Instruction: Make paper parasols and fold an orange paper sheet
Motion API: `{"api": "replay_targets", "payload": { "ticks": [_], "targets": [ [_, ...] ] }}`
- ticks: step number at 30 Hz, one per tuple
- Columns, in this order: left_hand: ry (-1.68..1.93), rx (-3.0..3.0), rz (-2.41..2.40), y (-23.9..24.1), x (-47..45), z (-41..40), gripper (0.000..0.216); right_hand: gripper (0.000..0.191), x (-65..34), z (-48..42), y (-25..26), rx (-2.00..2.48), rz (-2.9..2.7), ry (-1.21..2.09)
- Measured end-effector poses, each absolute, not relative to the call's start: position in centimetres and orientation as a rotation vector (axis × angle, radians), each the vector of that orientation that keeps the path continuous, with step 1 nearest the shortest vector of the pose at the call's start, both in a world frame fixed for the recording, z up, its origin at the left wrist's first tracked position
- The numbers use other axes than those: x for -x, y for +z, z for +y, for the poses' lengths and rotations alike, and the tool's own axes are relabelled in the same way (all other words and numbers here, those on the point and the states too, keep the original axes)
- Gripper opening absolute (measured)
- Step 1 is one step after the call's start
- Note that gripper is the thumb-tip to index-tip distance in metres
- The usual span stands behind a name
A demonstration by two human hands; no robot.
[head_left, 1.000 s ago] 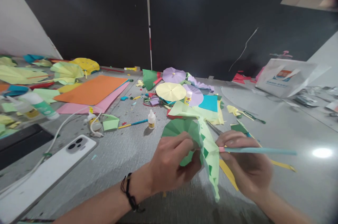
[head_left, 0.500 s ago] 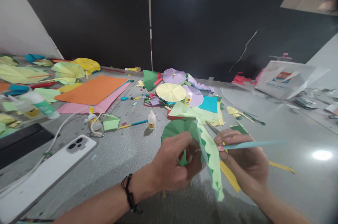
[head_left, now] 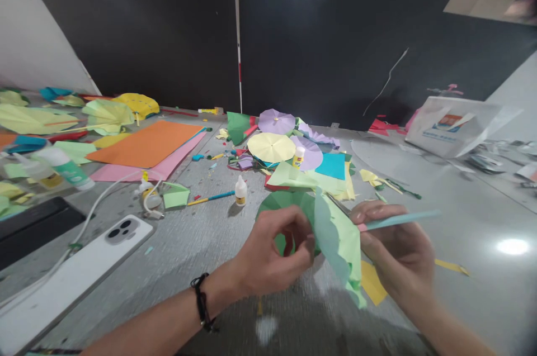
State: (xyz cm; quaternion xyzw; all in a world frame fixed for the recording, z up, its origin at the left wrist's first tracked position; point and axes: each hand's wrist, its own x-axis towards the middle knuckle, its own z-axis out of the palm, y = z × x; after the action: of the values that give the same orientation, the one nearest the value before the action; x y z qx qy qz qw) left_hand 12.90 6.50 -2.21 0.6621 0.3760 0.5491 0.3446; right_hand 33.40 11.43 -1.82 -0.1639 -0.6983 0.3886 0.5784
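Grey surface [head_left: 453,205] littered with paper scraps; above it, centre, I see the green paper umbrella [head_left: 338,241]. My left hand [head_left: 268,258] keeps a pinching grip on its folds, my right hand [head_left: 396,255] a closed grip on the blue stick [head_left: 403,219] at three o'clock; a glue bottle [head_left: 240,189] stands at eleven.

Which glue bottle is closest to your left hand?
The small white bottle standing alone on bare table just beyond the left hand; the yellow-labelled one sits farther back among paper umbrellas.

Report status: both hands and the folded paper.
Left hand pinches dark green pleated paper fan. Right hand grips light blue paper stick. Light green scalloped paper between them.
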Motion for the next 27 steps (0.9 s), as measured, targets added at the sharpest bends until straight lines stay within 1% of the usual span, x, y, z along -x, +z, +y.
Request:
{"api": "replay_targets", "payload": {
  "ticks": [5, 13, 18, 22, 24, 27],
  "targets": [
    [1.477, -1.731, 0.942, -2.1, -12.7, 6.3, 0.010, 0.016, -33.5, 11.7, -1.9, 0.442, -1.579, 0.983],
    [1.627, -1.878, 0.931, -2.1, -12.7, 6.0, 0.012, 0.013, -33.4, 12.0, -1.9, 0.488, -1.530, 1.087],
    [1.681, -1.933, 0.889, -2.0, -12.8, 5.9, 0.017, 0.014, -33.5, 12.1, -2.0, 0.518, -1.488, 1.148],
    [1.714, -1.962, 0.906, -1.8, -13.0, 5.7, 0.017, 0.013, -33.4, 12.4, -2.1, 0.547, -1.477, 1.221],
    [1.720, -1.958, 0.910, -1.7, -13.1, 5.6, 0.017, 0.015, -33.4, 12.5, -2.0, 0.602, -1.485, 1.263],
    [1.751, -1.943, 0.888, -1.6, -13.1, 5.5, 0.015, 0.025, -33.2, 12.7, -1.9, 0.664, -1.505, 1.260]
  ]
}}
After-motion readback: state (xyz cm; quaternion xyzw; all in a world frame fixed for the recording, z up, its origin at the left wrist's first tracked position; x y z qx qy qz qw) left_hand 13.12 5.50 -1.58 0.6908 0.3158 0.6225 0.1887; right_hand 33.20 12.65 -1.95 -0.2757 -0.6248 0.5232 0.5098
